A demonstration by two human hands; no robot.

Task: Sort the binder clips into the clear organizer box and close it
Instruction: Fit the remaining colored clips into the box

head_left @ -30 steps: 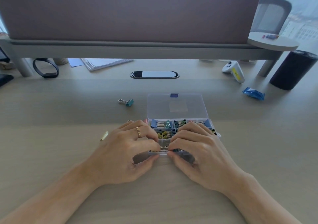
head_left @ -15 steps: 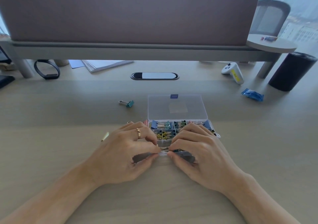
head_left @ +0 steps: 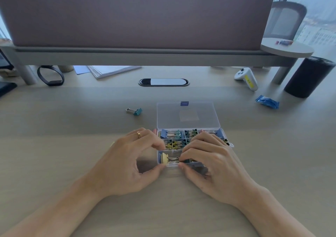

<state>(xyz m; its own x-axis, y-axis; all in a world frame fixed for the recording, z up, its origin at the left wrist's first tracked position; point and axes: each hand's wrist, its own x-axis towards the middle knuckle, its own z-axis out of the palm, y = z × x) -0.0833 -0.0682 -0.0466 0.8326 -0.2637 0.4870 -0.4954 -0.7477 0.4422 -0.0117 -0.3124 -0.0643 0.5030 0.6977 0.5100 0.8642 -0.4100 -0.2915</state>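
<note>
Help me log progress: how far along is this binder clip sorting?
Done: most compartments of the organizer box already hold clips. In hand: the left hand grips the box's near corner while the right hand pinches a yellow clip into the near-left compartment. Left: one teal clip lies loose on the desk, and the lid lies open behind the box.
</note>
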